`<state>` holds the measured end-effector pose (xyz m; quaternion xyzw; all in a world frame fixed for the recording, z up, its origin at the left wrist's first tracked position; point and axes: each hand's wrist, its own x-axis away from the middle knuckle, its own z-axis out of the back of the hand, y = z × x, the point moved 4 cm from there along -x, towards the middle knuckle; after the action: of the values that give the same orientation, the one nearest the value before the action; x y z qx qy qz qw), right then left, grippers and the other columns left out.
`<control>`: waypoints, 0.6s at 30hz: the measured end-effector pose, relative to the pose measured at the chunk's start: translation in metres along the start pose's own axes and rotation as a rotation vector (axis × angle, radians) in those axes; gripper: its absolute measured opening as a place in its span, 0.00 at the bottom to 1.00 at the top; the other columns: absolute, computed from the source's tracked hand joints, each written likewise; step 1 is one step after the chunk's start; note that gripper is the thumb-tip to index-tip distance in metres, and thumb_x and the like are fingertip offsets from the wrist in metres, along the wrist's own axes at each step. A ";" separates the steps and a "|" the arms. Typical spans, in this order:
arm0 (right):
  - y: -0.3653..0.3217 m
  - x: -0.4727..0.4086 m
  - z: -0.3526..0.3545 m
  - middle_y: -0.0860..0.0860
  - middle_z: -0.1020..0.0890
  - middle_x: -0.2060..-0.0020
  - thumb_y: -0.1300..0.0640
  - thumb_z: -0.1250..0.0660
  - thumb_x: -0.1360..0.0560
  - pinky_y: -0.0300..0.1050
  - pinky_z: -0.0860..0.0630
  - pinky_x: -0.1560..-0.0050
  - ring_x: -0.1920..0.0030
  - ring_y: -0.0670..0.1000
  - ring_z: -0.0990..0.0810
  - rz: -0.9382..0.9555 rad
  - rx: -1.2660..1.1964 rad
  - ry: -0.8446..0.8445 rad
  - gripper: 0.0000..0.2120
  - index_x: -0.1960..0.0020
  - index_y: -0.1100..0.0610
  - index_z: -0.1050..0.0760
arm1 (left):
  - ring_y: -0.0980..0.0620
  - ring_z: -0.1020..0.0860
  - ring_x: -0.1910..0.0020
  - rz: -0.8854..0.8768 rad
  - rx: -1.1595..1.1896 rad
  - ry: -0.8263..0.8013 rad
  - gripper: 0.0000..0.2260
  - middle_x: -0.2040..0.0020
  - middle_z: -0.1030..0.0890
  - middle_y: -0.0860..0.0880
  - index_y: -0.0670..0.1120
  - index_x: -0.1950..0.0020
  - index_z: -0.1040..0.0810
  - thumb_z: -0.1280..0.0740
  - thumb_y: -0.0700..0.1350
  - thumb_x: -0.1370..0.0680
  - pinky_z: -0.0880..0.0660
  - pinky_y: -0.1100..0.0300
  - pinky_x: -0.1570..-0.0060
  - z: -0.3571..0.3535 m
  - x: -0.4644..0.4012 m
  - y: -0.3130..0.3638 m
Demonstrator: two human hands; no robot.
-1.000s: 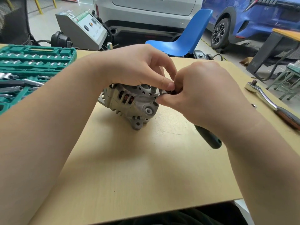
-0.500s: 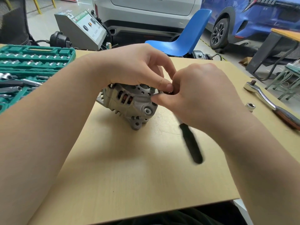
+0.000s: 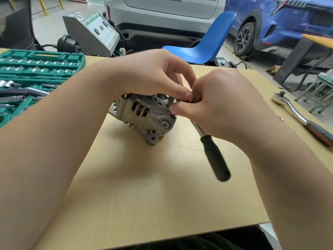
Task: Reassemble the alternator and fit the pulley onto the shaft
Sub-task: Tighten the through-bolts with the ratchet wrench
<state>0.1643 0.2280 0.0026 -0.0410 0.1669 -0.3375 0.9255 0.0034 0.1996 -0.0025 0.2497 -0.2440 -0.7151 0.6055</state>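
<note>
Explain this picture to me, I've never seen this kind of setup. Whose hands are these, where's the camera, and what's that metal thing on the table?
The camera is worn on a person's head, looking down at their own two bare hands. No robot is involved. The grey metal part is a car alternator, resting on a wooden table. The left hand curls over its top, and the right hand pinches something small at its end; what exactly is hidden by the fingers. A black-handled tool sticks out beneath the right hand. To the left is a green socket set; to the right lies a ratchet wrench.
</note>
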 end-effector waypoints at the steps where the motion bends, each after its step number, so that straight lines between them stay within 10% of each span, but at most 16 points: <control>1: 0.000 0.001 -0.001 0.48 0.24 0.71 0.36 0.27 0.26 0.43 0.36 0.69 0.66 0.50 0.24 -0.013 -0.015 0.010 0.19 0.65 0.50 0.25 | 0.56 0.13 0.49 0.000 -0.008 0.002 0.12 0.51 0.11 0.58 0.63 0.42 0.15 0.25 0.62 0.24 0.20 0.42 0.39 0.000 0.000 0.000; 9: 0.004 -0.004 0.006 0.46 0.19 0.63 0.44 0.21 0.27 0.52 0.23 0.53 0.55 0.54 0.22 0.116 0.040 -0.073 0.11 0.58 0.48 0.20 | 0.50 0.13 0.52 -0.007 -0.018 0.013 0.12 0.52 0.11 0.57 0.61 0.43 0.15 0.22 0.59 0.24 0.19 0.41 0.42 0.000 0.001 -0.001; 18: 0.003 -0.001 -0.003 0.47 0.23 0.70 0.37 0.28 0.25 0.46 0.32 0.66 0.64 0.50 0.24 0.052 0.004 -0.007 0.18 0.65 0.48 0.26 | 0.54 0.13 0.50 -0.018 -0.018 0.009 0.14 0.52 0.11 0.58 0.62 0.42 0.15 0.23 0.63 0.26 0.19 0.43 0.41 0.000 0.001 0.000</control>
<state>0.1640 0.2313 -0.0006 -0.0357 0.1641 -0.3135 0.9346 0.0030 0.1986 -0.0022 0.2496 -0.2328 -0.7216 0.6023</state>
